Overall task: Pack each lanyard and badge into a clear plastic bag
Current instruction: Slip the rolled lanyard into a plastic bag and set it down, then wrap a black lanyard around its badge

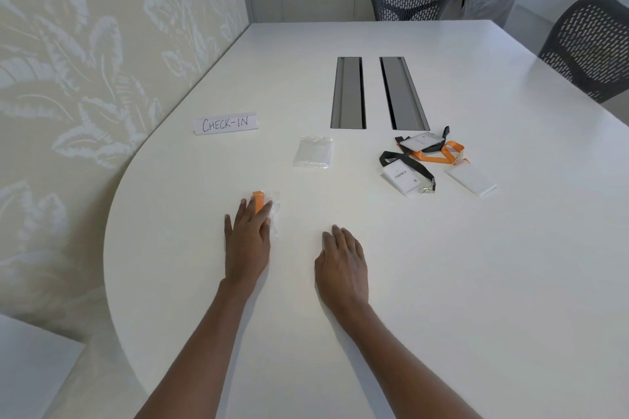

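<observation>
White meeting table [442, 282], rounded near-left edge: left hand [246, 241] lies flat, fingers pressed on a filled clear bag [274, 211] with an orange lanyard inside; right hand [342, 265] rests beside it, spread and empty. Toward mid-table, an empty bag stack [313, 151] sits ahead of both hands, and the loose lanyards and badges [429, 160] lie farther toward the right edge, straps running roughly crosswise, so the right hand is judged nearer them.

A paper sign [225, 123] on the surface [476, 265] reads "CHECK-IN"; lettering on a badge [401, 177] is too small to read.
</observation>
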Demonstrator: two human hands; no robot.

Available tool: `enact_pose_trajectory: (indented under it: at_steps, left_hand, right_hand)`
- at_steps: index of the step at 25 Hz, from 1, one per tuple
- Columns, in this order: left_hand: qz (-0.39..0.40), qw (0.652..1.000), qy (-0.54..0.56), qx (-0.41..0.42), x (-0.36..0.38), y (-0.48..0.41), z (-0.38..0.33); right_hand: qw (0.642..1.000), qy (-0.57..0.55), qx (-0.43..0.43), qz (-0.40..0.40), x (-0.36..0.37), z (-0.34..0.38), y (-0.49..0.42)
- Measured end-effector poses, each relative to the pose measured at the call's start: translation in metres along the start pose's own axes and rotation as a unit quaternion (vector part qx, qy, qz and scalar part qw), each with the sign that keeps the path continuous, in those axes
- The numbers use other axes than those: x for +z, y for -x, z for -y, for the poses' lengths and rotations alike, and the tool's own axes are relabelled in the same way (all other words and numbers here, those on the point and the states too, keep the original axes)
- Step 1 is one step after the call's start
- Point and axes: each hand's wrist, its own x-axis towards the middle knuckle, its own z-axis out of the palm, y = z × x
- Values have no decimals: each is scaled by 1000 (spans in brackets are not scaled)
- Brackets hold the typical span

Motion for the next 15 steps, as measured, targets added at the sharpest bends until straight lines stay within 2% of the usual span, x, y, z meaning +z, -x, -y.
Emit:
enact_pose_trajectory:
  at_steps: [4,11,15]
  left_hand:
    - [-29,999,27,26,12,4,-46]
    - [54,993,82,65,70,16,-134]
    - [114,990,39,80,105,8,-179]
  right_hand:
    - [999,0,-19,30,-5,-6,-2]
    - [998,38,39,9,-39,-88,-32]
    - [996,57,74,9,-53,-133,-52]
